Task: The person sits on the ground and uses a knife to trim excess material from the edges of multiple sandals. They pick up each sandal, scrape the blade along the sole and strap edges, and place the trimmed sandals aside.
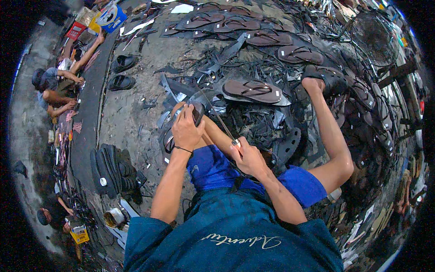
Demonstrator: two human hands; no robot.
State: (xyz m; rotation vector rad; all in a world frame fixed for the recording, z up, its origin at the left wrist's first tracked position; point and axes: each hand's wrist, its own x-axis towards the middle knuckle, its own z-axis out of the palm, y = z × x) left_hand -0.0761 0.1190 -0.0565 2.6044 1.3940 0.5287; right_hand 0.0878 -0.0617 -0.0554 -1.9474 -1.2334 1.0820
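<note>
Fingers of the left hand point(187, 131) curl over a dark brown sole point(198, 114), just left of the frame's center, while those of the right hand point(251, 157), slightly lower at center, grip the handle of a long, thin knife point(219, 119). Its blade slants toward the upper left, just beside the sole; whether the two touch cannot be told. A brown sandal point(247, 91) lies above center among black scraps point(217, 68). More sandals point(300, 55) curve from top center to the right, and a co-worker point(51, 81) occupies the upper left.
</note>
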